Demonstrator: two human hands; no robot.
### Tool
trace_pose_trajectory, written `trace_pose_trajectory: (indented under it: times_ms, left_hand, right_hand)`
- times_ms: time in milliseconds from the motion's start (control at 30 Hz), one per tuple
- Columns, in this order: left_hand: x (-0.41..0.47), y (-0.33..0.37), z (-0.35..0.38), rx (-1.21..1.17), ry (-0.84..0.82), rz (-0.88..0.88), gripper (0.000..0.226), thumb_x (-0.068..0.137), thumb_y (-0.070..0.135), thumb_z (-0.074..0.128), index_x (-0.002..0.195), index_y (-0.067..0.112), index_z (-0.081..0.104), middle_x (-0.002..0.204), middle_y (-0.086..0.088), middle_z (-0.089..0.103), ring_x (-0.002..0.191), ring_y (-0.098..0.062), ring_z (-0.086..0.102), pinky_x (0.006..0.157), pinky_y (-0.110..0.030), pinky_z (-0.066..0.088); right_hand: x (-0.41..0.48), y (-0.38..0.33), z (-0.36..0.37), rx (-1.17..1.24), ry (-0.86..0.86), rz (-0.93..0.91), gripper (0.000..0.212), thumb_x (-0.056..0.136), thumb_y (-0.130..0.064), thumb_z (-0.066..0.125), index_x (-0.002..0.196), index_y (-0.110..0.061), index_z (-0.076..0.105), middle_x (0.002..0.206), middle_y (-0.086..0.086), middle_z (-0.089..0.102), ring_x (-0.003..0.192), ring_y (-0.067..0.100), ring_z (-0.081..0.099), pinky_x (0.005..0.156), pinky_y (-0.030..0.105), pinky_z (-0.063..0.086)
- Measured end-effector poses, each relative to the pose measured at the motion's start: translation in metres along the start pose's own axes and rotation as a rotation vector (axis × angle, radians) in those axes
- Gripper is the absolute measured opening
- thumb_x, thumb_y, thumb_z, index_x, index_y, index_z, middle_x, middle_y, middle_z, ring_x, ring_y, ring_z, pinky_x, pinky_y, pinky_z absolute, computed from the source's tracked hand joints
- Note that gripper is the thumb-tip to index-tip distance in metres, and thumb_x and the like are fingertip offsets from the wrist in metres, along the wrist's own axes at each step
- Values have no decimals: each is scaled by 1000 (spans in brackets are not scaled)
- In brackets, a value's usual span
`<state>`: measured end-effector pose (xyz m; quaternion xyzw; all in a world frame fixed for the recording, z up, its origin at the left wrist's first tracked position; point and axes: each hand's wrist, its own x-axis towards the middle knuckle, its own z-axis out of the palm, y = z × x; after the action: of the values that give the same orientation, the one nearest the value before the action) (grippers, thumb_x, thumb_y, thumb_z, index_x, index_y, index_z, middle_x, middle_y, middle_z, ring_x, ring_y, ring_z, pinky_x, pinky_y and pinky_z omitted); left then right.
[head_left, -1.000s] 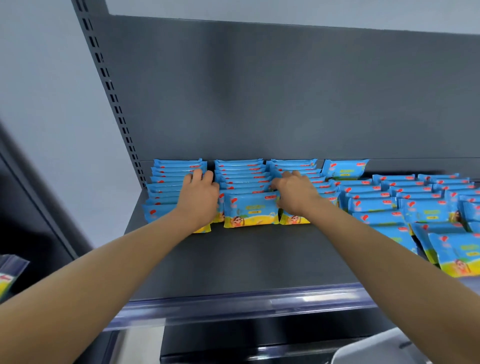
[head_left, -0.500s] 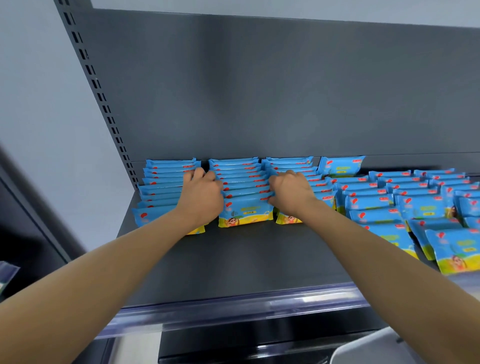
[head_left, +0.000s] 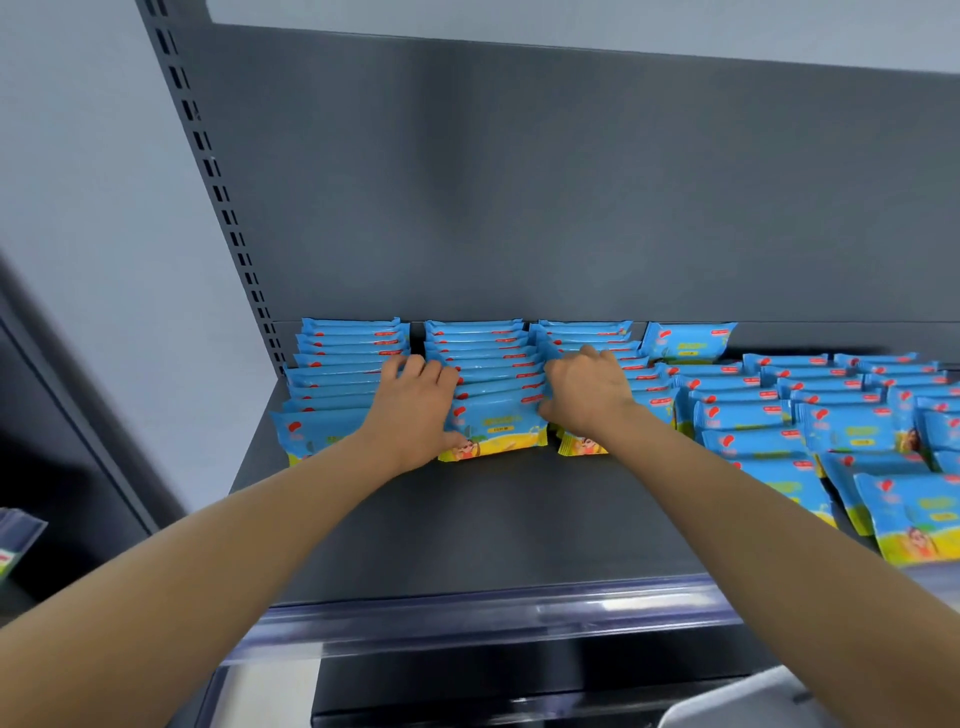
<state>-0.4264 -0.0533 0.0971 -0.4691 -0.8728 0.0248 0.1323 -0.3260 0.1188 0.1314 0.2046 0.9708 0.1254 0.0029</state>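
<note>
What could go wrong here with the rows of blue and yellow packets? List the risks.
1. The left hand and right hand press against the middle row of leaning blue-and-yellow plastic packets; released unevenly, it may slump forward.
2. The right forearm passes close to the loose overlapping packets on the dark grey metal shelf and might nudge them toward its front edge.

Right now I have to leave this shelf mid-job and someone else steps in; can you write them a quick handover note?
Left hand: lies open over the left row, thumb against the middle row's front packet.
Right hand: on the third row, fingers bent down among packets; grip not visible.
Done: three rows at the left of the shelf stand neatly, back to front.
Left: the packets to the right lean and overlap loosely; they likely need squaring up.
</note>
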Motion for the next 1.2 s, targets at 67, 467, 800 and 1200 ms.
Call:
trace_pose_trajectory:
  times_ms: [67,467,800,1200]
  left_hand:
    - [0,7,2,5,58,-26,58,80,54,55,121,16,43,122,0,51,114,-21,42,107,-39,18]
    - [-1,11,10,51,107,-72,68,78,59,58,125,12,42,120,-4,49,115,-23,43,110,-42,19]
    - [-25,-24,-15,-148,181,-127,73,71,54,70,127,12,45,121,-4,49,117,-25,41,107,-38,20]
    - [-70,-75,2,54,29,-86,55,38,25,91,81,10,61,73,-6,58,65,-28,57,61,-37,45]
  right_hand:
    - [-2,-6,3,9,-27,47,62,79,-52,62,123,-11,46,120,8,55,115,28,48,97,38,37]
    - [-3,-19,15,-28,119,57,56,82,-44,62,120,-10,39,117,11,53,108,28,48,92,38,37]
    - [-6,-20,5,-48,115,75,50,84,-30,62,123,-10,37,117,10,54,110,29,46,90,38,36]
    - [-4,-57,-11,-65,125,-67,43,87,-22,56,127,-10,44,124,13,50,115,31,42,96,41,35]
